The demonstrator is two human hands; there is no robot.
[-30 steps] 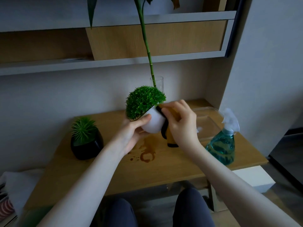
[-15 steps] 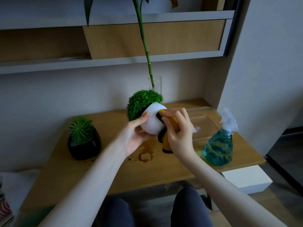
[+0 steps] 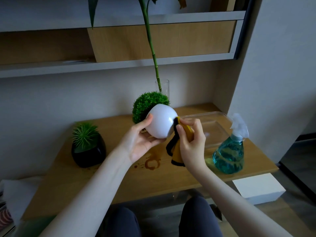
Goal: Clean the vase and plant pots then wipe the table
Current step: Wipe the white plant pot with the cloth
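My left hand (image 3: 139, 142) holds a round white pot (image 3: 160, 123) above the wooden table (image 3: 106, 182), tipped away so its green ball plant (image 3: 147, 104) points toward the wall. My right hand (image 3: 191, 142) grips a yellow cloth with black edging (image 3: 176, 151) and presses it against the pot's right side. A black pot with a spiky green plant (image 3: 88, 150) stands on the table at the left. A clear glass vase (image 3: 165, 86) with a tall green stalk stands at the back, partly hidden by the white pot's plant.
A brown spill stain (image 3: 151, 163) marks the table under my hands. A clear plastic tray (image 3: 212, 129) and a blue spray bottle (image 3: 230, 151) sit at the right. Shelves run above. A white box (image 3: 258, 187) lies below the table's right edge.
The white pot has been tipped further back, so its bottom now faces me. My right hand with the cloth has shifted from the pot's front to its right side.
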